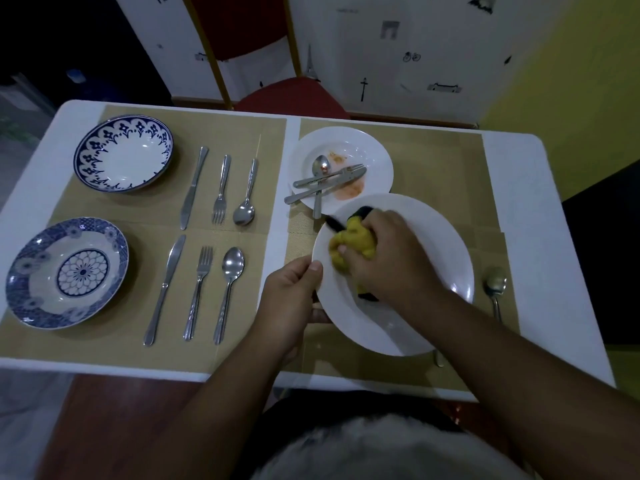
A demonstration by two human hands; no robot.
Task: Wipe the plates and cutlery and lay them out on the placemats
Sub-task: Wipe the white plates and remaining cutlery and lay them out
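Now: left of the big white plate [433,244], blue plates [123,154] and cutlery [221,188] lie on a placemat [207,126]. Left hand [291,296] grips that plate's left rim; right hand [388,251] clutches a yellow cloth [349,244] pressed on it. Dirty plate [377,157] just behind; spoon [495,282] just right.

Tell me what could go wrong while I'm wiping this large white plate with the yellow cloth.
1. The large round white plate is gripped only at its left rim by the left hand while the right hand scrubs with the crumpled yellow cloth; it might slip or tip.
2. Its far edge is close to the steel cutlery handles overhanging the small stained white plate; a bump could knock them off.
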